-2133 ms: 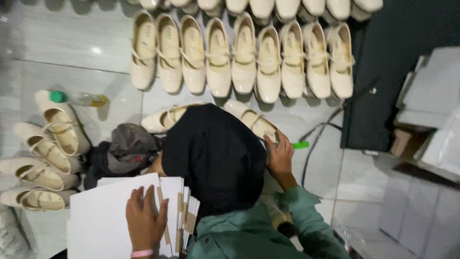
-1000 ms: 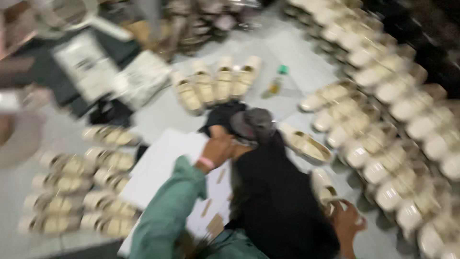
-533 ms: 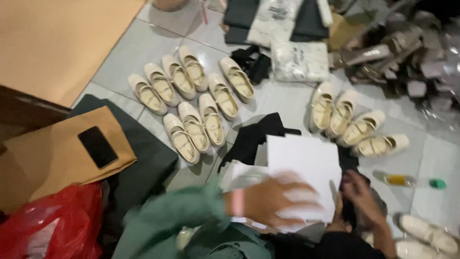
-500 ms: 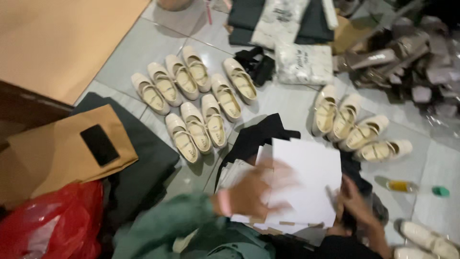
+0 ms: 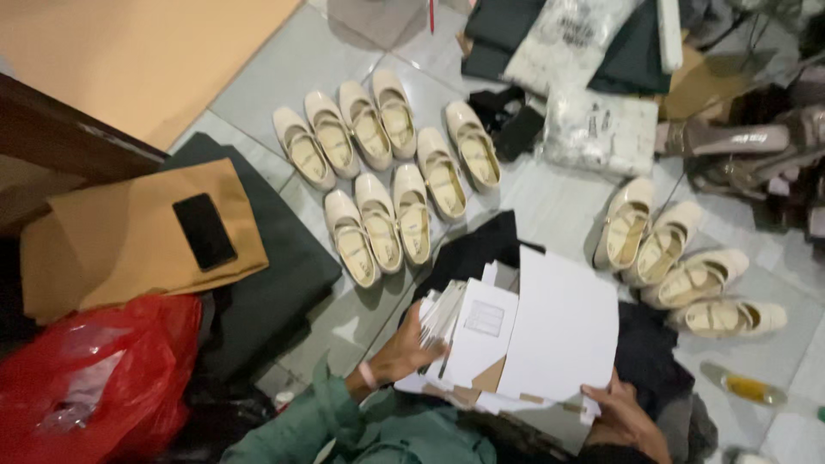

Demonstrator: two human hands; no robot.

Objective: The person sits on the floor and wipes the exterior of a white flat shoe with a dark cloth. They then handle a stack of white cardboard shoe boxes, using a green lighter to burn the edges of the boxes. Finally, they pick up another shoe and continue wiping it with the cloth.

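From my remote seat I see my left hand gripping the near left edge of a stack of flat white cardboard sheets, fingers curled around the side of the pile and thumb on top. My right hand holds the stack's lower right corner, fingers pinched on the sheet edges. The stack sits low in the middle of the view, over a black cloth on the tiled floor. Just beyond it lie cream strap shoes in two rows, and four more cream shoes fan out to the right. A small bottle with yellow liquid lies on the floor near the right hand. To the left, a black phone rests on a folded tan sheet, with a red plastic bag below it.
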